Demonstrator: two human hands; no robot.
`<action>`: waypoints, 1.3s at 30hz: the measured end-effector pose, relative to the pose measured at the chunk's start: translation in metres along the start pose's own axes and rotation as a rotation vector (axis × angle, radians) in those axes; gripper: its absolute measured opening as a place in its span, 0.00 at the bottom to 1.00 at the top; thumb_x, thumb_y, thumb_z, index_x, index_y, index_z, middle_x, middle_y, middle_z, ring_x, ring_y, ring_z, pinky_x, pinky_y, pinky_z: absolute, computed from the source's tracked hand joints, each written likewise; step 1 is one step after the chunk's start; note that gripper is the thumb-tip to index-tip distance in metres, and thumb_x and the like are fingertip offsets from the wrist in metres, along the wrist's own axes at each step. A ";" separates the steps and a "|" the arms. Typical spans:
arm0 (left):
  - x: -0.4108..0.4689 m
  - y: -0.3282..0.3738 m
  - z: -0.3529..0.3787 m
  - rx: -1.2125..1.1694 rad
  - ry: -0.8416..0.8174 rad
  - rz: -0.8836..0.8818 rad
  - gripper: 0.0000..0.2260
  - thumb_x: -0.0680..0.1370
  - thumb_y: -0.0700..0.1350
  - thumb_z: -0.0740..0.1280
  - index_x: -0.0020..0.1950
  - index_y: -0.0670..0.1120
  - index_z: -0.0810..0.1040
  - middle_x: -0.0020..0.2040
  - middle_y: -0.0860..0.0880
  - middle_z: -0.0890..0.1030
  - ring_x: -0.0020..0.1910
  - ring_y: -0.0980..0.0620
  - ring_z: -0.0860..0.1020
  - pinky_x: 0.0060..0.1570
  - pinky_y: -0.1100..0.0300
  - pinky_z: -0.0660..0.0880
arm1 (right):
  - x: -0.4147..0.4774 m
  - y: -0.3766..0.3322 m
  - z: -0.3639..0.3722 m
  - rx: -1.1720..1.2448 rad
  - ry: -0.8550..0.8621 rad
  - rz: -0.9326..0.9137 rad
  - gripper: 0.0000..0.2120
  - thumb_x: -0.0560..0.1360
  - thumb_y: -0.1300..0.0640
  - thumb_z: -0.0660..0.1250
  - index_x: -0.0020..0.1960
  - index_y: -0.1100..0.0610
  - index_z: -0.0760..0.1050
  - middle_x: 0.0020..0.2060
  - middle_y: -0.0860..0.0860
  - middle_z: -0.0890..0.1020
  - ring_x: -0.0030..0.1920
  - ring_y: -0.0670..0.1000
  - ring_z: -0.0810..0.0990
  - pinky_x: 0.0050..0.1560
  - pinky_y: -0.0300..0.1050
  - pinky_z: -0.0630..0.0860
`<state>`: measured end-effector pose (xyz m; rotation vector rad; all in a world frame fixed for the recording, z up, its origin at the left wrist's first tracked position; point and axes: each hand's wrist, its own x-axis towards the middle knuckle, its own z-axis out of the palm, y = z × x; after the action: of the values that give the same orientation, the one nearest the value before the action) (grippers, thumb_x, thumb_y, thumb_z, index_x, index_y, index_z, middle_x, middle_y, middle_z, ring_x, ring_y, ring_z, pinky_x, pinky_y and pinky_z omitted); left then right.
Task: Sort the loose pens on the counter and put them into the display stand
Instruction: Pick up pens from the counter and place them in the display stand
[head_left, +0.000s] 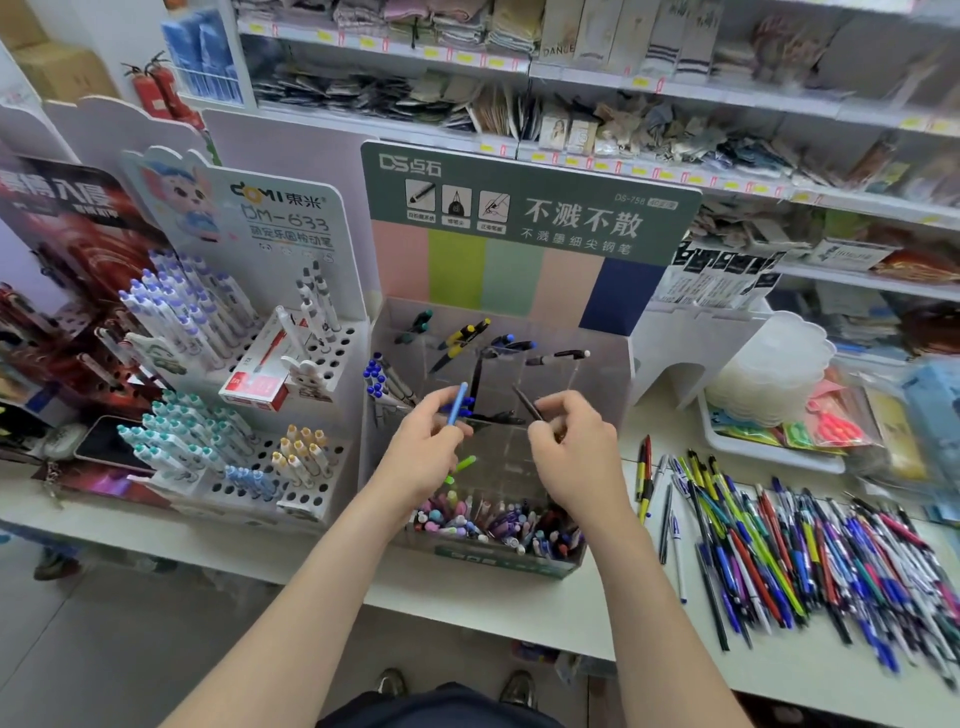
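Two bare forearms are reaching forward from the bottom of the view, crossing the edge of the white counter (467, 610). The left hand (423, 452) is pinching a slim light-blue pen (457, 408) and holding it nearly upright. The right hand (576, 457) is pinching a thin dark pen (525, 402) that is tilting up to the left. The hands are hovering near each other, not touching, over the middle compartments of the clear acrylic display stand with the green header card (602, 395).

A green pen (464, 463) is showing under the left hand; whether the hand is holding it I cannot tell.

This looks like the placing step. Each pen is probably heading for a compartment of like pens, perhaps the blue-capped bunch (376, 376) at the stand's left for the blue one.

The sprawling heap of mixed loose pens (779, 545) is lying on the counter to the right of the stand, so much sorting seems to be waiting.
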<state>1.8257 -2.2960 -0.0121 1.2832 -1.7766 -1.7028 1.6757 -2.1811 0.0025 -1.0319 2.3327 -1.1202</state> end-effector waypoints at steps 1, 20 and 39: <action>0.000 0.001 0.001 -0.005 -0.024 -0.003 0.23 0.85 0.39 0.61 0.78 0.56 0.69 0.55 0.48 0.85 0.35 0.50 0.75 0.36 0.59 0.74 | 0.001 0.000 0.000 -0.033 -0.015 0.004 0.11 0.81 0.59 0.63 0.60 0.48 0.78 0.37 0.43 0.82 0.35 0.41 0.78 0.36 0.39 0.72; 0.020 0.010 0.007 0.095 -0.054 -0.034 0.24 0.81 0.37 0.63 0.76 0.54 0.71 0.44 0.47 0.88 0.26 0.55 0.69 0.36 0.49 0.77 | 0.009 0.008 0.024 0.176 0.170 -0.286 0.07 0.84 0.61 0.66 0.60 0.53 0.74 0.48 0.46 0.84 0.47 0.44 0.83 0.47 0.38 0.77; 0.010 -0.014 -0.006 -0.134 0.119 -0.024 0.16 0.82 0.35 0.57 0.68 0.49 0.69 0.51 0.43 0.83 0.33 0.51 0.76 0.33 0.56 0.73 | 0.012 0.004 0.033 0.051 -0.189 -0.295 0.25 0.77 0.54 0.77 0.73 0.49 0.77 0.60 0.44 0.83 0.48 0.42 0.84 0.53 0.40 0.83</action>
<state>1.8301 -2.3058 -0.0266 1.3231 -1.5592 -1.6899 1.6852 -2.2057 -0.0212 -1.4307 2.0404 -1.1220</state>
